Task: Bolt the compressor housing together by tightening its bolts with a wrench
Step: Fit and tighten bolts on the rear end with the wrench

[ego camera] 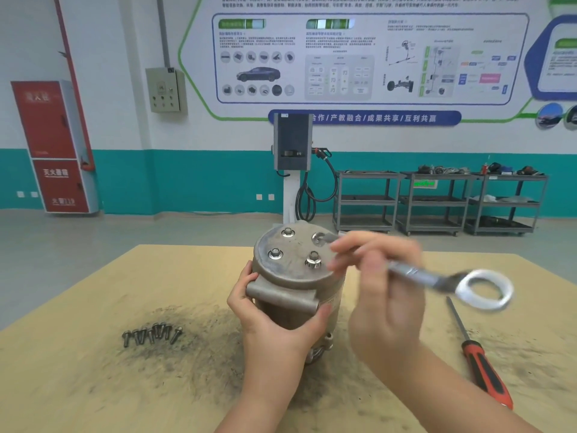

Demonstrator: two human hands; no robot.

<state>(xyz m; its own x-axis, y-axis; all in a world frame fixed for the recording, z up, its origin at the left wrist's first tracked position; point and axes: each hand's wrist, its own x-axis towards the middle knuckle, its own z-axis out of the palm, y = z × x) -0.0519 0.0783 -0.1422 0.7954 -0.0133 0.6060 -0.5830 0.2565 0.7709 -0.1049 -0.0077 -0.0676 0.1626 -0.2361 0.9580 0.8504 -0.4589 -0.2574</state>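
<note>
Here left hand (pixel 268 310) grips housing (pixel 296 276); right hand (pixel 379 276) holds wrench (pixel 437 281) over it.

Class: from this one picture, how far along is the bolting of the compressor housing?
Done: four bolts sit in the housing lid; one stands higher than the rest. In hand: the left hand steadies the housing while the right hand holds the wrench on the back-right bolt, blurred. Left: tightness of the others cannot be judged; spare bolts lie on the table.

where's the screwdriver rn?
Head view, right side: the screwdriver lies on the table, right of the right hand and below the wrench.
</note>
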